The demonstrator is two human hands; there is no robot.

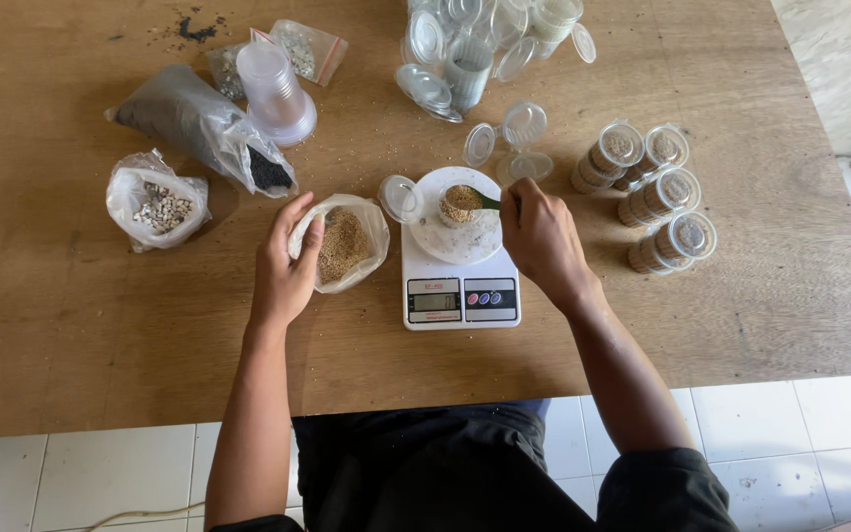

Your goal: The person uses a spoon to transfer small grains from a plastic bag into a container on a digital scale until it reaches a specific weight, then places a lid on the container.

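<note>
Right hand curled, apparently gripping green spoon over cup.

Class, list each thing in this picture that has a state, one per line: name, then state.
left hand: holding the seed bag open
seed bag: open, part full
right hand: gripping the green spoon
green spoon: over the cup
cup on the scale: uncapped, part filled
scale: switched on
filled cups: lidded, lying down
dark bag: open

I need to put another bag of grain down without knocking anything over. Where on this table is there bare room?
Bare wood lies along the table's near edge, left of the left hand, and right of the four filled cups. It is crowded between the grain bag, the scale and the heap of empty cups.
</note>
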